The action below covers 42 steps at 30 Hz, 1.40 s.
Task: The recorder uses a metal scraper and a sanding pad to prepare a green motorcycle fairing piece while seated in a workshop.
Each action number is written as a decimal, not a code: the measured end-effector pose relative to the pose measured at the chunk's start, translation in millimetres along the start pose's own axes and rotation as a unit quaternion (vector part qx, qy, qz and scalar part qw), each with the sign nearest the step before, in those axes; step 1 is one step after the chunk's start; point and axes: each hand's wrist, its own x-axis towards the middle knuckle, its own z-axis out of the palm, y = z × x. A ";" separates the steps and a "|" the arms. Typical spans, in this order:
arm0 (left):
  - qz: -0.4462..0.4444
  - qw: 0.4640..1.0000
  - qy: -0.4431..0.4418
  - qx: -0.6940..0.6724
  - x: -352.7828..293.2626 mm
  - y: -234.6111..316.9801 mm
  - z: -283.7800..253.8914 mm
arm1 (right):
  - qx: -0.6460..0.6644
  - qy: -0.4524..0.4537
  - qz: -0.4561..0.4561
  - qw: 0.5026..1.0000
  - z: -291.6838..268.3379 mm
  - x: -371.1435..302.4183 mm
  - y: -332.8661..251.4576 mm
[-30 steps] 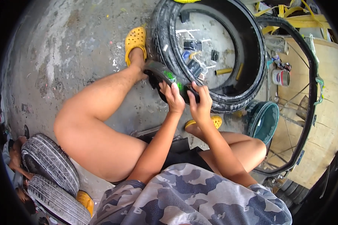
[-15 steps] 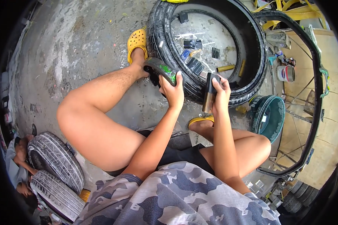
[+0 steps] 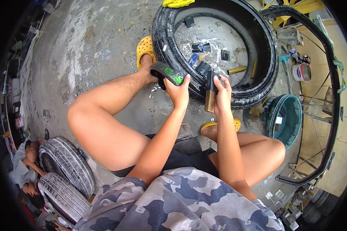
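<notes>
A curved black piece with bright green marks (image 3: 169, 74) is gripped in my left hand (image 3: 178, 92), with the thumb laid along its end. My right hand (image 3: 223, 92) holds a short cylinder (image 3: 210, 98), black at the top and bronze-brown below, at a slight tilt. The two held things are apart, and both hands are over the near side of a large black tyre (image 3: 166, 50) lying flat on the floor. Inside its ring are several small dark blocks (image 3: 225, 55), white scraps and brass-coloured tubes (image 3: 237, 70).
A teal bucket (image 3: 295, 119) stands to the right, with a small white tub (image 3: 301, 72) beyond it. A black frame (image 3: 337, 111) leans beside wooden boards (image 3: 343, 146). Two dusty tyres (image 3: 67, 165) and another person (image 3: 29, 156) are at lower left. Yellow cloth (image 3: 177, 3) hangs over the big tyre.
The view has shifted slightly. My right hand and the cylinder have moved a little left, nearer the green-marked piece. Both hands keep their hold.
</notes>
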 end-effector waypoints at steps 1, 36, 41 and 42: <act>-0.042 0.998 0.009 -0.050 4.3 -1.5 2.4 | -0.007 -0.006 -0.003 1.000 1.9 -1.3 0.5; 0.158 0.900 -0.404 0.053 21.4 85.2 -38.8 | 0.055 -0.237 0.131 0.961 8.8 -38.1 -16.4; 0.083 0.911 -0.404 -0.025 26.4 84.3 -38.8 | 0.061 -0.306 0.179 0.933 14.0 -47.3 -20.3; 0.082 0.915 -0.393 -0.044 27.0 84.5 -38.7 | 0.062 -0.307 0.178 0.933 12.2 -46.2 -20.4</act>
